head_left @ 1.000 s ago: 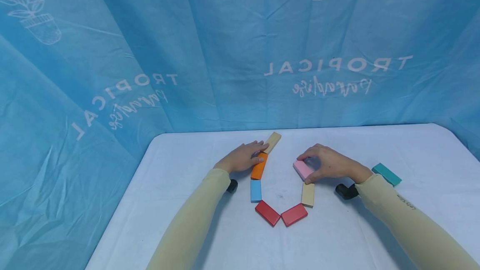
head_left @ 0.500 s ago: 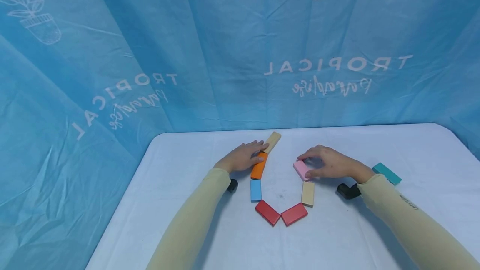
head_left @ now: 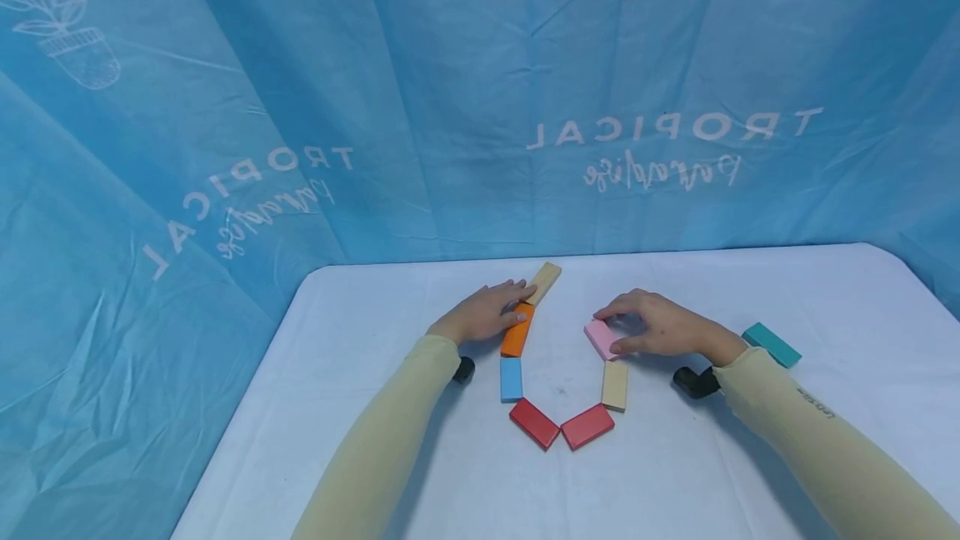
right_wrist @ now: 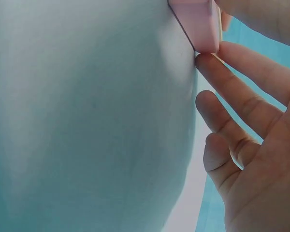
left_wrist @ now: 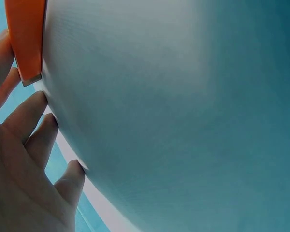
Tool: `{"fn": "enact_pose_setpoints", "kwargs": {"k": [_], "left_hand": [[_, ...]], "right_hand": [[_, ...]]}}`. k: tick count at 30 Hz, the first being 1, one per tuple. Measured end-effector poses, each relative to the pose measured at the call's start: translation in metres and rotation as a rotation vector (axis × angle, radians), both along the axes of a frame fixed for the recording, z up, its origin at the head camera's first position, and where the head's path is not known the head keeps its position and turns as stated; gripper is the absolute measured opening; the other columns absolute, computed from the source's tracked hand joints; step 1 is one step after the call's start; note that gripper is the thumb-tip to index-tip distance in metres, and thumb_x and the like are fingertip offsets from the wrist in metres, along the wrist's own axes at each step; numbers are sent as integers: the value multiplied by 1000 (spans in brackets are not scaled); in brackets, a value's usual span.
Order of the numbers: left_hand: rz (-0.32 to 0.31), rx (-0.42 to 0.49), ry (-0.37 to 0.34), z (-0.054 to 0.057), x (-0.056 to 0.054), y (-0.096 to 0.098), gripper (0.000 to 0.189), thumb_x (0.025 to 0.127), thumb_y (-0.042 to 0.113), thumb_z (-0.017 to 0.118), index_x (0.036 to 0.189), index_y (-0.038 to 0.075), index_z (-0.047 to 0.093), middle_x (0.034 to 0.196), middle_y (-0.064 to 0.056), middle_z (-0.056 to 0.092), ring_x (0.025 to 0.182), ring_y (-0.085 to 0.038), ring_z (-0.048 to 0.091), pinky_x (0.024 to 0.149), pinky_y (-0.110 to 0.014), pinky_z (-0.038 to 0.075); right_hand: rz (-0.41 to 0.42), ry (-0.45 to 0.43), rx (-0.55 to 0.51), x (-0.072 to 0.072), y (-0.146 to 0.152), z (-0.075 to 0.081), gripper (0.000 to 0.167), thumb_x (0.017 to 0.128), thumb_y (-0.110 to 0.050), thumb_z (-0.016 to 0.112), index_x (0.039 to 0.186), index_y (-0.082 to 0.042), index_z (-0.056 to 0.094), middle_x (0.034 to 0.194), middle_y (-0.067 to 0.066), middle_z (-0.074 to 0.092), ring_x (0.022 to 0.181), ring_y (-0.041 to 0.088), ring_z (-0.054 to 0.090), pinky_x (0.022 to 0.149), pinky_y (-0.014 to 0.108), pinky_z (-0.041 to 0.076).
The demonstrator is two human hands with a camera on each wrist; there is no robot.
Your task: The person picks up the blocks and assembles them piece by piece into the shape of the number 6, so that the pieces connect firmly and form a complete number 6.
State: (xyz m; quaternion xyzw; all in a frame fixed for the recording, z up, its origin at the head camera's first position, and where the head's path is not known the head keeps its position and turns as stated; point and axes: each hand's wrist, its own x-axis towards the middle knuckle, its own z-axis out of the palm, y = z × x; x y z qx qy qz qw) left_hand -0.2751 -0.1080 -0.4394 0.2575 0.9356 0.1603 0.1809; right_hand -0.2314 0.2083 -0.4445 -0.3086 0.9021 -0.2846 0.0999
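An oval-like line of flat blocks lies on the white table. My left hand (head_left: 483,312) has its fingers extended over the upper left part. Its thumb touches the orange block (head_left: 516,338), and its fingertips reach the natural wood block (head_left: 547,277) beyond; the orange block (left_wrist: 26,36) also shows in the left wrist view. At the right, my right hand (head_left: 660,325) pinches the pink block (head_left: 602,338) between thumb and index finger. The other fingers (right_wrist: 241,106) spread apart in the right wrist view, below the pink block (right_wrist: 198,21).
Below the orange block come a blue block (head_left: 512,380), a red block (head_left: 535,423), a second red block (head_left: 588,427) and a wood block (head_left: 615,386). A teal block (head_left: 772,345) lies near the right sleeve. A blue curtain (head_left: 465,107) hangs behind the table.
My right thumb has slid up from the wood block's end onto the pink block's near edge. The left hand stays where it was.
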Motion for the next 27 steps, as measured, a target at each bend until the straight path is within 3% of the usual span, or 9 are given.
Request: {"fn": "enact_pose_setpoints", "kwargs": {"k": [9,15,27], "left_hand": [[-2,0,5,2,-1,-1,57,106,39,49,159,28,32,164,-1,29,153,-20,20,125,-44,11],[-1,3,0,1,0,-1,57,106,40,49,159,28,32,165,-2,28,153,-20,20,124,-44,11],[-10,-3,8,2,1,0,57,106,39,49,159,27,32,164,-2,28,153,-20,20,124,-45,11]], "right_hand": [[-13,-1,-11,1,1,-1,54,86,-32,80,133,-9,66,131,9,64,122,33,54,102,58,46],[-69,23,-54,6,8,-2,60,84,-37,82,134,-9,64,128,5,65,112,24,57,97,52,50],[-137,79,-116,22,32,2,63,83,-26,85,138,-9,60,125,4,66,109,26,58,87,48,51]]}}
